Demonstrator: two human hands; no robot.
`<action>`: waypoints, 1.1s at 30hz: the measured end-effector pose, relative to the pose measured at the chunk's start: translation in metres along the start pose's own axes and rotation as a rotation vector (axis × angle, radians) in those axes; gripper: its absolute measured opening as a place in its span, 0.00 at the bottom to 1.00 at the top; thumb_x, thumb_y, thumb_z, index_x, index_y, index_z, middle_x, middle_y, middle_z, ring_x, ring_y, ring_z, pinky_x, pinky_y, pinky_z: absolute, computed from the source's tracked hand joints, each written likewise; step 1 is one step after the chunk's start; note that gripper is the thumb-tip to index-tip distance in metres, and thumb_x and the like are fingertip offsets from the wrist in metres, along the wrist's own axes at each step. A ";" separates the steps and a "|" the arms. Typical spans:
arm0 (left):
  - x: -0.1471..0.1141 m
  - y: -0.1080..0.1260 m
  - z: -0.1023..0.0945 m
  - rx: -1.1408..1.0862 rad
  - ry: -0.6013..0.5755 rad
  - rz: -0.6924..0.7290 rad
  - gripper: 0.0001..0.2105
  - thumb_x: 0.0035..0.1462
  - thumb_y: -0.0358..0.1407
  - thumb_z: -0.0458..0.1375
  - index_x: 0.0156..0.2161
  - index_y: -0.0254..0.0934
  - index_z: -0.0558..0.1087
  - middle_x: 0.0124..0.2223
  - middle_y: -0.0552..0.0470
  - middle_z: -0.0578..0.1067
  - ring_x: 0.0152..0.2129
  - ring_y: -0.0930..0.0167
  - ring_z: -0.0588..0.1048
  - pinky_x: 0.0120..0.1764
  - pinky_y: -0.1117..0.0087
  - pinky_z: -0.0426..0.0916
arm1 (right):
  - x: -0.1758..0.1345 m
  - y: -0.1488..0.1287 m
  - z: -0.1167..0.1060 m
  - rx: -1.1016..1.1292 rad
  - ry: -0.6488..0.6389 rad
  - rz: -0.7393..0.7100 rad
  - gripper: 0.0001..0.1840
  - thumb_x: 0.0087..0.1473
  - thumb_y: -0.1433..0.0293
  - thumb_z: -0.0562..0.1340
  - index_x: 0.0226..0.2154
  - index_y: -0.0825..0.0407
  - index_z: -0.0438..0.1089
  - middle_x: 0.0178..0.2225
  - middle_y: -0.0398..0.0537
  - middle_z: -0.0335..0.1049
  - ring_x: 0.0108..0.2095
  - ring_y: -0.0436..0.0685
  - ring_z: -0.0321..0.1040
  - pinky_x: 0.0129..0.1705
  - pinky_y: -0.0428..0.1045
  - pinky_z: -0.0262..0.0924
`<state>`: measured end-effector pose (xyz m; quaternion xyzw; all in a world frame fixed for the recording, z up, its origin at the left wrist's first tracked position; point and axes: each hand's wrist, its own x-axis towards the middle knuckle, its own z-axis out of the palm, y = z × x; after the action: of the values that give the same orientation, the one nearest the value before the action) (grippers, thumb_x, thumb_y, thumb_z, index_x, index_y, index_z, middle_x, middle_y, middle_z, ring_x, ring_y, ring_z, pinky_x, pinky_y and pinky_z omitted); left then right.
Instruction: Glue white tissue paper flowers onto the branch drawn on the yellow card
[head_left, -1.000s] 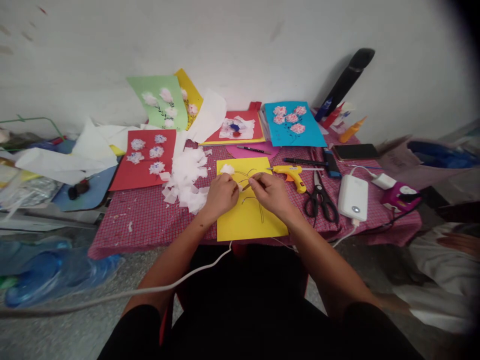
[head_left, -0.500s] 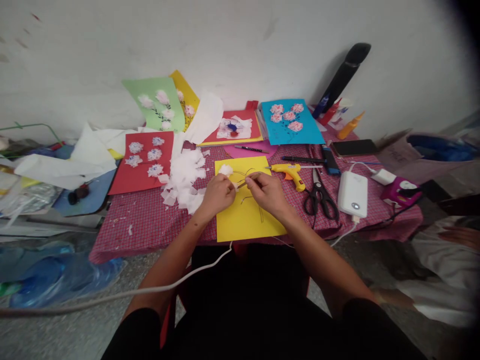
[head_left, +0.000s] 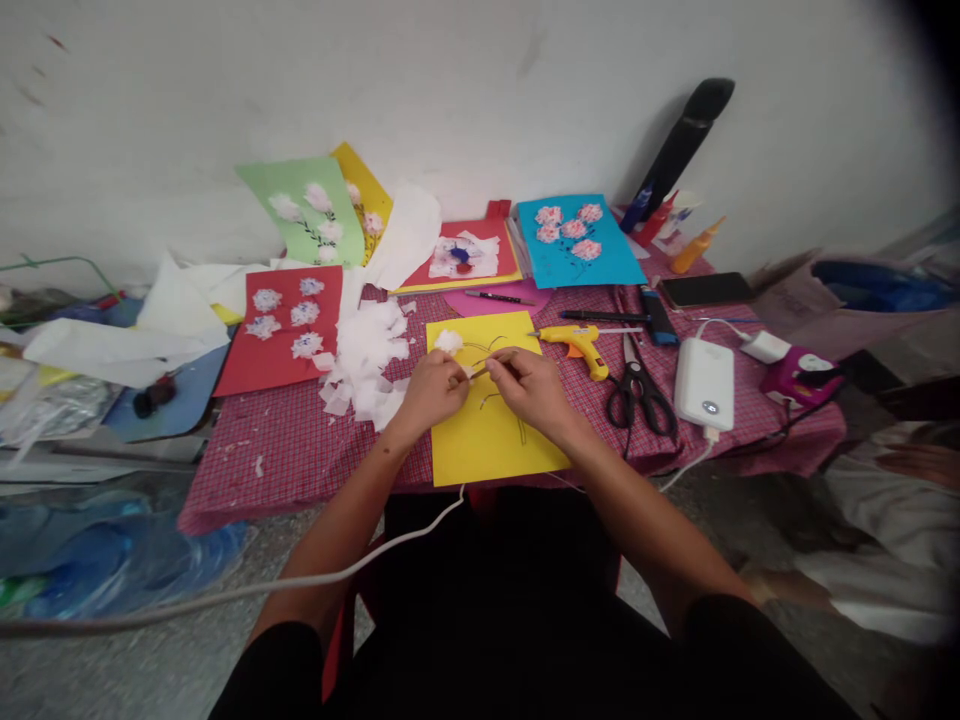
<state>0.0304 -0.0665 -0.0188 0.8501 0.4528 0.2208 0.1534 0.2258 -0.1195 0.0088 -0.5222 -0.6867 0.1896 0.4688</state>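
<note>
Directly beneath the two hands, a yellow sheet (head_left: 472,450) lies flat on the checked cloth of the desk (head_left: 277,450), bearing thin drawn lines and, just beyond the left hand's knuckles, a white fluffy tuft (head_left: 448,341). The left hand (head_left: 436,388) is closed, its fingertips pinching a small white scrap (head_left: 469,371). The right hand (head_left: 529,388) grips a slim brownish stick (head_left: 481,367) between thumb and fingers, the tip directed toward the scrap; whether the two touch cannot be told.

Left of the left hand: a loose heap of white paper pieces (head_left: 371,345) and, farther out, a red sheet (head_left: 289,370) with five bluish-white tufts. Right of the right hand: a yellow glue gun (head_left: 589,345), its nozzle over the sheet's edge; then black-handled scissors (head_left: 636,372) and a white power bank (head_left: 705,383) with a cable. Beyond the hands: a pen (head_left: 499,298) on a magenta piece (head_left: 459,302), and a blue sheet (head_left: 540,265) with five pink-and-white tufts. Farther left stands a green sheet (head_left: 262,185), leaning back.
</note>
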 end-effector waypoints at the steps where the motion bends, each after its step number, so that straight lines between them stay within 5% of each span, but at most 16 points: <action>1: 0.000 0.000 0.000 -0.017 0.002 0.000 0.07 0.57 0.34 0.59 0.33 0.37 0.80 0.38 0.46 0.74 0.39 0.64 0.73 0.47 0.59 0.70 | -0.001 -0.001 0.000 0.006 0.010 -0.008 0.10 0.63 0.64 0.59 0.34 0.48 0.74 0.33 0.47 0.78 0.32 0.56 0.74 0.36 0.51 0.66; 13: 0.000 -0.003 0.001 -0.039 -0.006 -0.004 0.06 0.56 0.34 0.61 0.32 0.38 0.80 0.41 0.46 0.75 0.41 0.63 0.74 0.48 0.58 0.69 | -0.007 -0.002 0.000 -0.084 0.008 -0.075 0.10 0.64 0.65 0.58 0.34 0.48 0.74 0.34 0.50 0.79 0.34 0.58 0.75 0.38 0.53 0.66; 33: -0.012 0.003 -0.008 -0.064 0.040 -0.021 0.09 0.51 0.27 0.58 0.38 0.40 0.71 0.42 0.48 0.75 0.46 0.61 0.73 0.52 0.57 0.67 | -0.020 0.007 -0.002 -0.009 0.103 0.029 0.10 0.64 0.62 0.59 0.35 0.47 0.75 0.36 0.49 0.80 0.35 0.59 0.77 0.39 0.54 0.70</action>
<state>0.0222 -0.0781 -0.0130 0.8355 0.4573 0.2506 0.1735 0.2314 -0.1347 -0.0048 -0.5433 -0.6549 0.1663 0.4984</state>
